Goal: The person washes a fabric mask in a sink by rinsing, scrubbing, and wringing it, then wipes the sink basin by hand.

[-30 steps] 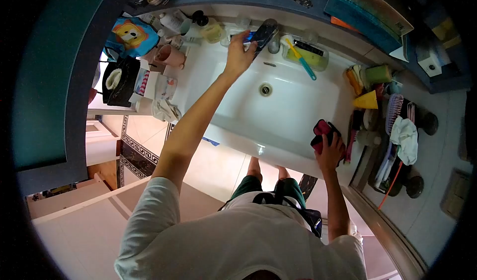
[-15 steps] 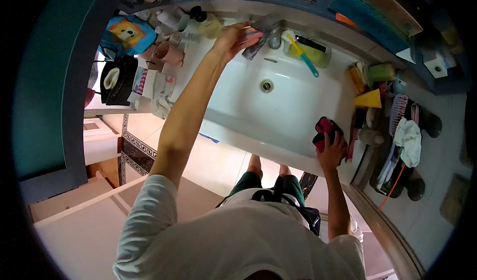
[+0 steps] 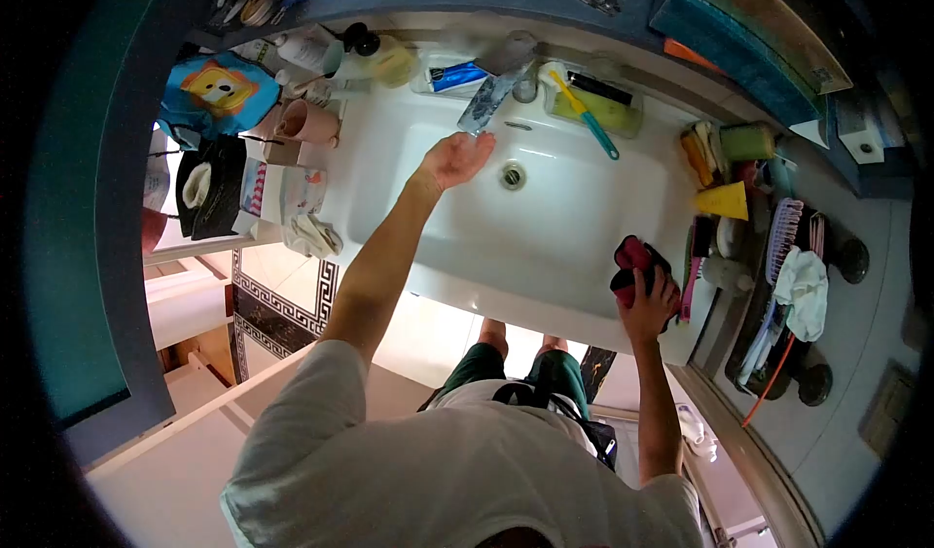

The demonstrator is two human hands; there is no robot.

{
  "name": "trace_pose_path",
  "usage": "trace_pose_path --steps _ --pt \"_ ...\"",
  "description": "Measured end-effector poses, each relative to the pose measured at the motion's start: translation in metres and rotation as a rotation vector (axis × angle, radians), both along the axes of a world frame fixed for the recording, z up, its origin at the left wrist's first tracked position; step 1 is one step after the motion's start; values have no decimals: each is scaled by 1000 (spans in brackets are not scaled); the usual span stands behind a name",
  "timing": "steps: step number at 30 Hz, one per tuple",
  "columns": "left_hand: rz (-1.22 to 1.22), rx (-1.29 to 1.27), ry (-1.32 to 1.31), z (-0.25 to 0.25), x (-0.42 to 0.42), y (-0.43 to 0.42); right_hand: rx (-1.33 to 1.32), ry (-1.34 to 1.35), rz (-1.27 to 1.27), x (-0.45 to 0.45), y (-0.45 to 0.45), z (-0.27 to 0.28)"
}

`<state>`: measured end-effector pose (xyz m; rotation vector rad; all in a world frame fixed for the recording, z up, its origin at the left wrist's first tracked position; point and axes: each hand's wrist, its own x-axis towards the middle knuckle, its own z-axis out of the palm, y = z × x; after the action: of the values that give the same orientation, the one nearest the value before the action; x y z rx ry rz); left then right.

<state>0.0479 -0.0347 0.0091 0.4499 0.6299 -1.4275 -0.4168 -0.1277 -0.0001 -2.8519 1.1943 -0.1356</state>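
My left hand [image 3: 457, 162] is open, palm turned up, just below the spout of the faucet [image 3: 489, 100]. A clear glint, perhaps water, shows between the spout and my fingers. Over at the basin's right front, my right hand [image 3: 650, 307] is closed around a dark red and black piece of cloth [image 3: 637, 254]. The cloth is bunched, and its exact kind cannot be made out. Both hands are over the white sink [image 3: 564, 227], whose round drain [image 3: 513, 175] lies right of my left hand.
Behind the faucet's right side, a yellow and teal toothbrush-like tool [image 3: 586, 115] rests on a green soap dish [image 3: 623, 118]. A blue tube [image 3: 457, 76] lies left of the faucet. A pink cup [image 3: 309, 122] stands left; a yellow tube [image 3: 722, 200] and brushes line the right.
My left hand has moved from the top of the faucet down and toward me, below the spout, palm up. My right hand stays on the cloth in nearly the same place.
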Motion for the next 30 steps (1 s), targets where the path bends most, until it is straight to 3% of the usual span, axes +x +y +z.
trace_pose_path --steps 3,5,6,7,9,10,12,16,17,18,19,20,21,25,28,30 --pt "-37 -88 10 10 -1 -3 35 1 -11 -1 0 -2" --pt "-183 -418 -311 -5 -25 -26 20 -5 -4 3 -1 3" --pt "-283 -821 -943 11 -62 -44 11 -7 4 3 0 3" --pt "-346 -526 -417 -14 -94 -64 2 -9 11 4 1 3" --pt "-746 -495 -358 -66 -171 -78 -40 -14 12 3 0 2" --pt "-1098 -336 -588 -66 -196 -64 -23 18 14 -1 0 0" --pt "-1290 -42 -705 -74 -219 -21 9 68 18 -5 -3 -9" --pt "-430 -122 -246 -116 -141 65 -8 -45 -12 -2 2 -4" --pt "-206 -208 7 -131 -116 62 -15 -41 -10 -2 2 -5" --pt "-43 -77 -213 -99 -98 58 -29 -42 -11 0 1 -7" --pt "9 -274 299 -113 -61 56 -27 -37 -17 1 1 -6" --pt "57 -292 71 -102 -48 47 -25 -29 -23 2 1 -5" --pt "114 -123 -54 -76 -41 39 -23 -22 -25 3 1 -4" --pt "216 -33 36 -47 -19 13 22 -2 -31 8 1 3" --pt "64 -205 -313 -37 -31 5 -3 -7 -23 7 1 3" --pt "-51 -609 -532 -73 -55 -24 -34 -3 -33 9 2 1"
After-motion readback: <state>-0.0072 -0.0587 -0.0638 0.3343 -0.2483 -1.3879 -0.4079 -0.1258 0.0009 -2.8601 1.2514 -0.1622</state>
